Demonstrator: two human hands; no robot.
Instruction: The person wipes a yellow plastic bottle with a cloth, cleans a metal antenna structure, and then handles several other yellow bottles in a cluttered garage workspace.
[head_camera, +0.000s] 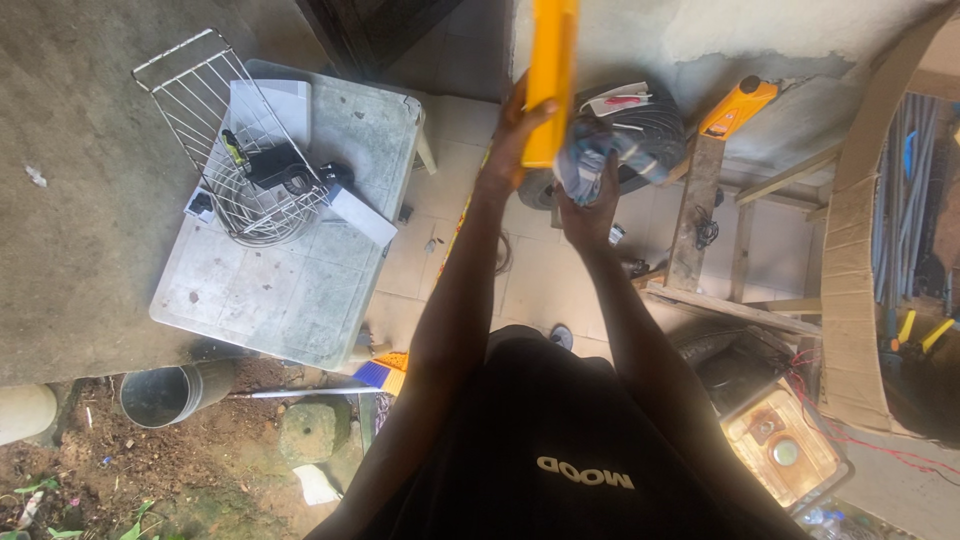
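Yellow bar (551, 70), blue-grey striped cloth (598, 150), pale grey table (290, 290)

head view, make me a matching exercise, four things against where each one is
Things:
1 yellow level
2 cloth
3 wire basket
4 metal bucket

Places:
a on the white table
b on the dirt below the table
c in the left hand
d in the right hand

Pairs: 1-c, 2-d, 3-a, 4-b
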